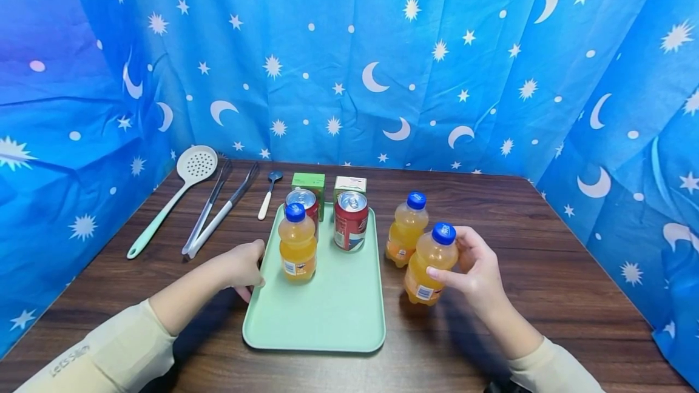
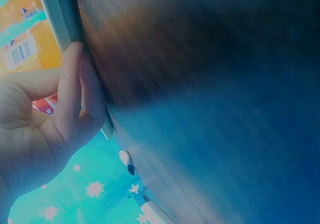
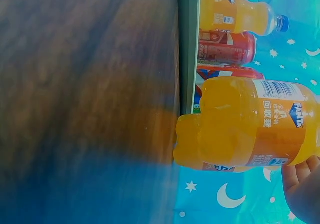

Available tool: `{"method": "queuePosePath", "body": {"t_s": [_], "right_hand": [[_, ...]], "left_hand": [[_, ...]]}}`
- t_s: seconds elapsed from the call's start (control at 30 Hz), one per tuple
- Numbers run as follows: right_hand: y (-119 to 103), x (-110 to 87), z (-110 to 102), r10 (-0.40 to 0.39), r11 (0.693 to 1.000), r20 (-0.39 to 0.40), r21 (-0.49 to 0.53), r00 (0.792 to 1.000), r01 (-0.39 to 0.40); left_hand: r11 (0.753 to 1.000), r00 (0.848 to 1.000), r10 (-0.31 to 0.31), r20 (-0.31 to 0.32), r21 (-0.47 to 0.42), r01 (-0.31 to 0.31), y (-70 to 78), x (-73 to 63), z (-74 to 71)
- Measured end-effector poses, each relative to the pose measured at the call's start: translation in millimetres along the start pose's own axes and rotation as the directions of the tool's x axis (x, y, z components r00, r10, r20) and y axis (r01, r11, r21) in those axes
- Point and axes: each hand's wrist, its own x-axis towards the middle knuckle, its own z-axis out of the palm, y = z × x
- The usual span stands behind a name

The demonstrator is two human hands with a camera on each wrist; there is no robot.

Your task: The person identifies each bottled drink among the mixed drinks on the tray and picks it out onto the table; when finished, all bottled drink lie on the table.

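My right hand (image 1: 477, 272) grips a small orange Fanta bottle (image 1: 423, 272) with a blue cap, just right of the tray. In the right wrist view, fingers show at the side of this bottle (image 3: 250, 124). A second orange bottle (image 1: 405, 229) stands right behind it. On the left, my left hand (image 1: 243, 265) holds the edge of a light green tray (image 1: 327, 320), with fingertips at its rim in the left wrist view. Another orange bottle (image 1: 297, 253) stands upright on the tray, in front of a red can (image 1: 311, 202). A second red can (image 1: 351, 229) stands beside them.
Behind the cans are a green carton (image 1: 308, 179) and a white-topped carton (image 1: 351, 184). Left of the tray lie a skimmer (image 1: 196, 164), metal tongs (image 1: 218, 217) and a small spoon (image 1: 266, 202). A blue star-patterned curtain (image 1: 327, 65) surrounds the wooden table (image 1: 546, 247).
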Motion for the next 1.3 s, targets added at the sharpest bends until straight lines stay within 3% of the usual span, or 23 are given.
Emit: {"method": "queuePosePath", "body": {"t_s": [1.3], "right_hand": [[2,2.5,-10,0.04,0.998,-0.077,-0.055,0.996,-0.044]], "left_hand": [[1.0,1.0,-0.013,0.005,-0.007,0.013,2.4,-1.0,-0.4]]}}
